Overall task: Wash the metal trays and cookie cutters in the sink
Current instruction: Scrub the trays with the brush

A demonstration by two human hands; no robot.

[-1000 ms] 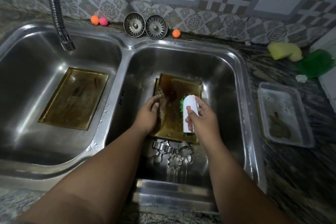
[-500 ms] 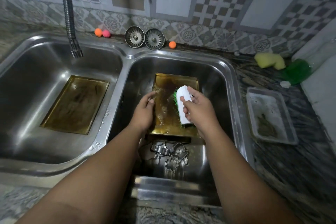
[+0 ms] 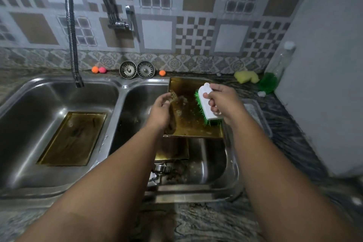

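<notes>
A brownish metal tray (image 3: 188,112) is lifted and tilted above the right sink basin (image 3: 212,163). My left hand (image 3: 161,112) grips its left edge. My right hand (image 3: 224,104) holds a white scrub brush with green bristles (image 3: 206,104) against the tray's right side. Below it another tray's corner (image 3: 172,153) and the metal cookie cutters (image 3: 165,171) lie on the basin floor, partly hidden by my left arm. A further soiled tray (image 3: 72,137) lies flat in the left basin (image 3: 39,104).
A flexible tap (image 3: 71,45) hangs over the left basin. Two sink strainers (image 3: 137,69) and small orange and pink balls (image 3: 99,69) sit on the back ledge. On the right counter are a yellow sponge (image 3: 246,76), a green-liquid bottle (image 3: 275,72) and a clear plastic tray (image 3: 257,116).
The tray has been lifted off the basin floor and tilted up toward the back right. Both hands rose with it, the brush still against it. The view has tipped upward.
</notes>
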